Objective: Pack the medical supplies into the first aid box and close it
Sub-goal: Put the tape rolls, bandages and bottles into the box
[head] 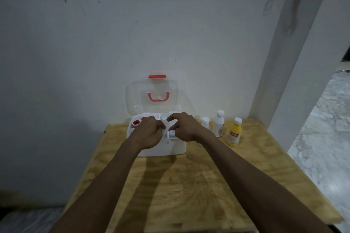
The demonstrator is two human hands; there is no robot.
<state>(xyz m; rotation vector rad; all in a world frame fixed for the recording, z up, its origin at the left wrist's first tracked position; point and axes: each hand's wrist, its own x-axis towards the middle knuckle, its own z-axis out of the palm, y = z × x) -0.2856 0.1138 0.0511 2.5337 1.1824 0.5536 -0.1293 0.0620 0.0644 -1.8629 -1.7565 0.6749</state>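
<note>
A: Plywood makes up the table (189,185), which is pushed against a scuffed white wall (94,43); pale marbled floor (322,138) runs off past the person's right forearm.

B: And the first aid box (161,149)?

A: Directly under both hands, white, with its clear lid (151,89) tipped up against the wall beyond the fingertips. A red handle (158,97) shows through the lid and a red latch (157,76) sits on its top edge.

B: What is the left hand (149,131) doing?

A: Knuckles up, fingers curled in over the box's inner tray. Whether it grips anything I cannot tell. Just beyond it, in the tray's left compartment, are two red caps (139,121).

B: The right hand (184,126)?

A: Loosely spread over the right compartment, forefinger stretched forward, thumb and bent fingers close to a small white item (171,133). Contact is unclear.

B: Anything outside the box?

A: Three bottles stand on the table to the right of that hand: a small white bottle (205,122) nearest, a taller white bottle (218,124) next, and a yellow bottle (234,132) farthest out.
</note>
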